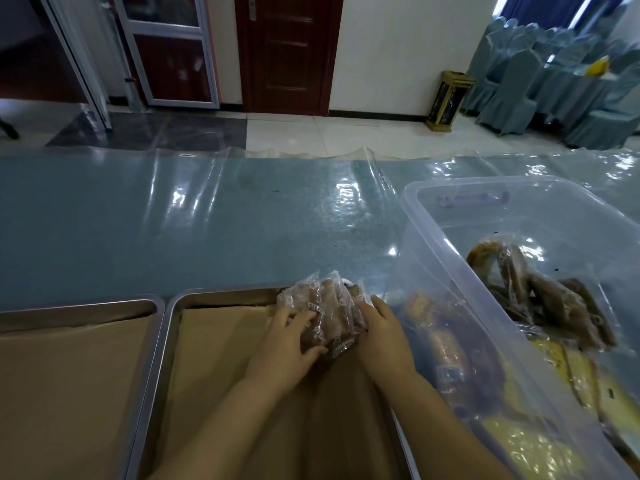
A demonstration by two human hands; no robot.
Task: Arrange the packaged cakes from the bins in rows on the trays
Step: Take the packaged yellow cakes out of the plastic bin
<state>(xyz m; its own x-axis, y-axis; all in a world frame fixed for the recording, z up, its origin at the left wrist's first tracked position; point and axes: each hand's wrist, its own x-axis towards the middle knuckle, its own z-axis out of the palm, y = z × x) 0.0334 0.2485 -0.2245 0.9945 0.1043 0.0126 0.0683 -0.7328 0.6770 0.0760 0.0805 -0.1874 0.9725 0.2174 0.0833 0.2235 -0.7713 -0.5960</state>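
Observation:
A bunch of brown packaged cakes [327,306] in clear wrappers stands at the far right corner of the middle metal tray [221,296], which is lined with brown paper. My left hand [289,344] grips the bunch from the left, fingers curled over a wrapper. From the right, my right hand [382,332] presses against the bunch with fairly straight fingers. A clear plastic bin [433,244] at the right holds more brown cakes [554,299] and yellow ones [530,441].
A second paper-lined tray [86,306] lies to the left. The table [173,220] carries a blue cloth under shiny clear plastic. Beyond it are a tiled floor, a dark wooden door [287,53], a small bin stand [446,98] and covered chairs [554,81].

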